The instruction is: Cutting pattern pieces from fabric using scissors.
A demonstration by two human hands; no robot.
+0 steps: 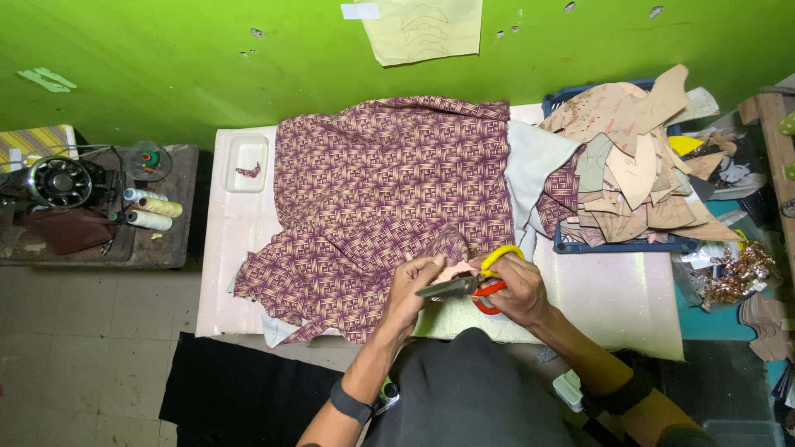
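Note:
A purple and cream patterned fabric [381, 190] lies spread over a white table [236, 240]. Near the table's front edge, my right hand [520, 290] grips scissors [484, 283] with one yellow and one red handle loop; the blades point left. My left hand [414, 285] pinches a small pinkish piece [457, 271] at the fabric's edge, right by the blades. Both hands are close together. I wear a dark band on each wrist.
A blue tray [617, 245] heaped with tan pattern pieces sits at the right. A small white dish [247, 161] rests on the table's far left corner. A sewing machine [56, 182] and thread spools [153, 212] stand on a side table at left. Green wall behind.

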